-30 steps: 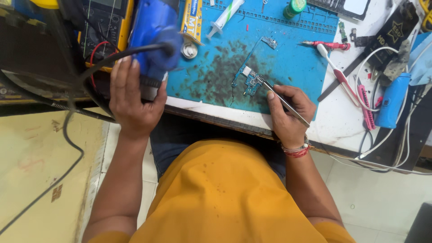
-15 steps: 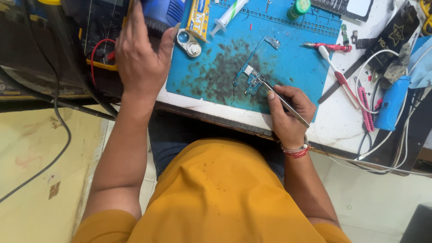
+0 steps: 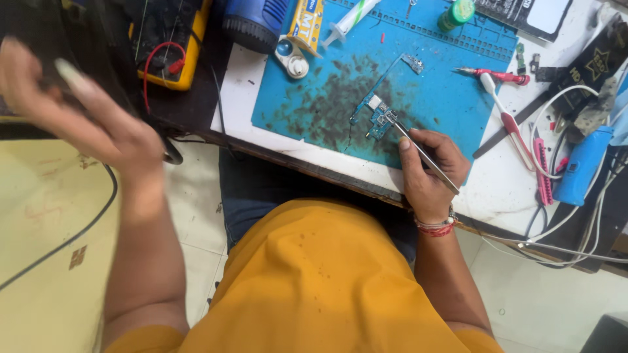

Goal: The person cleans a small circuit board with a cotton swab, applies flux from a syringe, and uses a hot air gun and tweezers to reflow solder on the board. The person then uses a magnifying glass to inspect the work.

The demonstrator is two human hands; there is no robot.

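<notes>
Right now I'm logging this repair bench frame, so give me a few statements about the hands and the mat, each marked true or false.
1. The right hand holds metal tweezers. True.
2. The tweezer tips rest at a small blue circuit board on the blue mat. True.
3. The left hand grips the blue tool. False: it is raised off to the left, blurred, apart from the tool.
4. The mat is spotless. False: dark specks cover its middle.
5. A green-capped bottle stands at the mat's far edge. True.
</notes>
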